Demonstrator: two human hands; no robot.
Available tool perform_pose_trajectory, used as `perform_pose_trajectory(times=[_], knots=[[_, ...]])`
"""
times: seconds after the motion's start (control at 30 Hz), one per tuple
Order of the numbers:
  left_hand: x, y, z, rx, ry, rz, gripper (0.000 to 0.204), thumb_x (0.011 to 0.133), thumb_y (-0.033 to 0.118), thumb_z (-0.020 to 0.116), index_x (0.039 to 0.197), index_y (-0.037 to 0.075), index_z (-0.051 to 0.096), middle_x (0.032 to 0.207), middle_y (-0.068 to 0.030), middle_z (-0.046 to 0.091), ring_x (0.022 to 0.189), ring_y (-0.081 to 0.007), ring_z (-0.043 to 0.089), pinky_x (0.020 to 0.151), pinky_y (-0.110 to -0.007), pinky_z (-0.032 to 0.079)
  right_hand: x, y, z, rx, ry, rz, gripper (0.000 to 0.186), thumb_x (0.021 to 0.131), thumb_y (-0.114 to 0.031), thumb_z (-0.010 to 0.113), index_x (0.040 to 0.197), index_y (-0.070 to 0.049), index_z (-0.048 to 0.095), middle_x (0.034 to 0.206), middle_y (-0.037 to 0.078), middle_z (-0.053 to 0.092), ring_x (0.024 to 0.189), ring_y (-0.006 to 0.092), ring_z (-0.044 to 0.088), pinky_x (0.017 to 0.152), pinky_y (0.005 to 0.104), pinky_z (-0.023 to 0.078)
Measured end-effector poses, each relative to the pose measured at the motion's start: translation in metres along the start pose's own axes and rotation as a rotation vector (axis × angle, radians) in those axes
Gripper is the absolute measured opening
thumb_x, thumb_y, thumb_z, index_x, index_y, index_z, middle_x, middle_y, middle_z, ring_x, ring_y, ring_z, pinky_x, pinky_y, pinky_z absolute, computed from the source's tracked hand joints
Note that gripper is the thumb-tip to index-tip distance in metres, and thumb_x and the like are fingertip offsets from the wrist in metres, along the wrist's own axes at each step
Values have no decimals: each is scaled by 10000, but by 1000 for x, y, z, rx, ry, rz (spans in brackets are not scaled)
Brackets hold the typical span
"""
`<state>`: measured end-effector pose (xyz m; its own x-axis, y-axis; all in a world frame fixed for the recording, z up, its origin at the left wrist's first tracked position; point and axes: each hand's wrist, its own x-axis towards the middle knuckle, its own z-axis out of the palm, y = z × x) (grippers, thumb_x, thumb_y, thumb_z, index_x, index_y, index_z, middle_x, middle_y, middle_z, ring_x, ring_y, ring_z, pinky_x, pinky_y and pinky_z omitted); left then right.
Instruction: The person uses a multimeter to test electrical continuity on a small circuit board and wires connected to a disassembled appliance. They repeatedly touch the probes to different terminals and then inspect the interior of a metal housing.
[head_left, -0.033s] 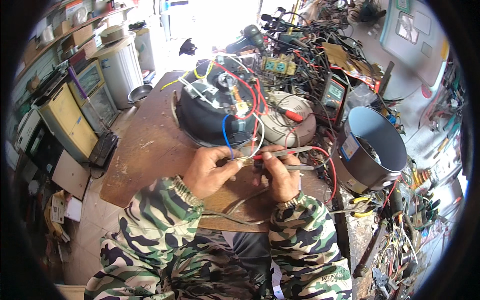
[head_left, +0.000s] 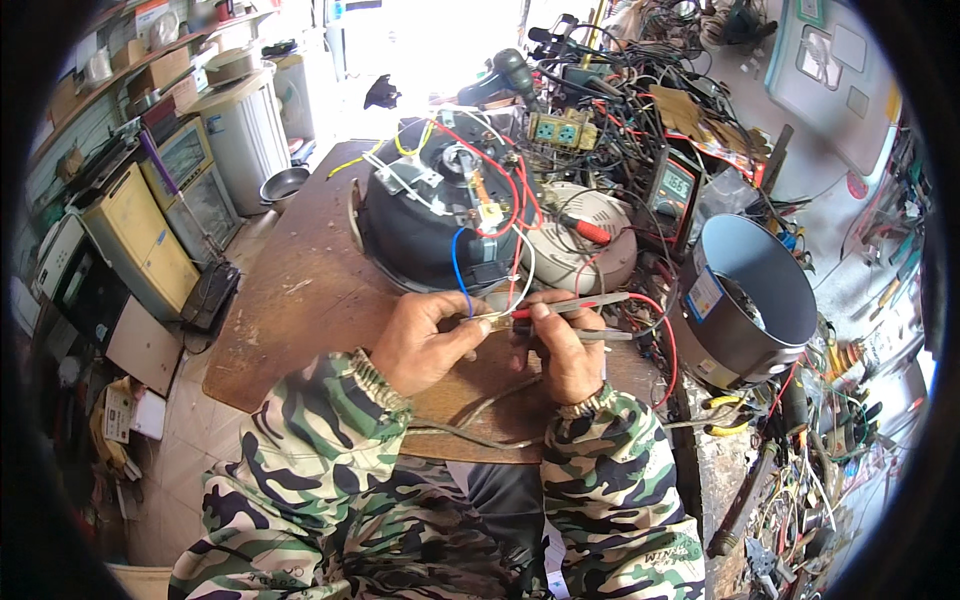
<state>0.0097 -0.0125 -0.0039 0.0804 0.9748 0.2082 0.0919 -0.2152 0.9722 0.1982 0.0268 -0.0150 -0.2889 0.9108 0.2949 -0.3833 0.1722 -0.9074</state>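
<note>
head view: the left hand pinches the blue wire and seemingly the white wire near their ends, its grip narrow; the right hand's grip holds two probes, tips by those ends, contact unclear. both wires lead to the black shell on the worktop. probing seems in hand; next calls for steady tips and a glance at the meter.
</note>
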Motion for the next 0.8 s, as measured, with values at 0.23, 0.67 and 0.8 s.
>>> perform_pose_trajectory(times=[0.23,0.67,0.8], knots=[[-1,0,-1,1,-10,5,217,922,130,653,1032,-55,682,783,-4,639,669,-54,588,602,-216,494,0,0,1,1,-4,30,278,948,-204,571,1025,63,588,752,146,632,544,201,589,468,300,483],[1,0,-3,21,-17,-1,214,923,104,646,1045,-68,681,817,-25,662,689,-59,600,624,-220,516,2,0,-3,16,-35,54,275,939,-178,573,1012,86,588,756,106,609,642,162,590,484,296,523],[0,-3,-1,2,-2,23,228,922,149,652,1019,-56,680,766,4,630,661,-48,574,594,-217,479,2,1,0,24,-15,39,276,936,-199,577,1019,64,588,727,143,623,527,204,586,473,300,476]])
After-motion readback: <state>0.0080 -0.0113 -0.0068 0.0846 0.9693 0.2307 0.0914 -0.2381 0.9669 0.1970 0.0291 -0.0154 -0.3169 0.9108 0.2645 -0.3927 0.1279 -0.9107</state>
